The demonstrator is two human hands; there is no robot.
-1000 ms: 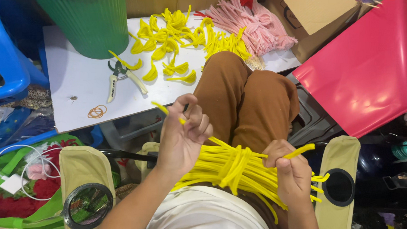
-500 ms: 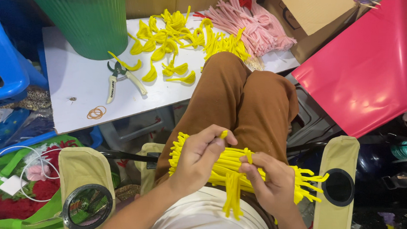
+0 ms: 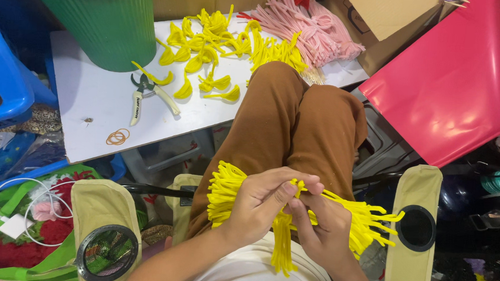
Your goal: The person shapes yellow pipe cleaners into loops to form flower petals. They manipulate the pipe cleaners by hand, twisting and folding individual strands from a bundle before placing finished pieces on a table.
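On white table (image 3: 92, 101), green bin (image 3: 99, 18), cluttered workroom

Green bin (image 3: 99, 18), pruning shears (image 3: 147, 95), rubber bands (image 3: 117, 137) on white table (image 3: 92, 109).

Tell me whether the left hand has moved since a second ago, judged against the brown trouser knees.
Yes. The left hand has drawn back from the knees toward the body and closed in on the yellow pipe-cleaner bundle, meeting the right hand.

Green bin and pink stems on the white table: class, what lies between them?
In the head view, loose yellow petal shapes lie scattered on the white table between the green bin and the pink stems.
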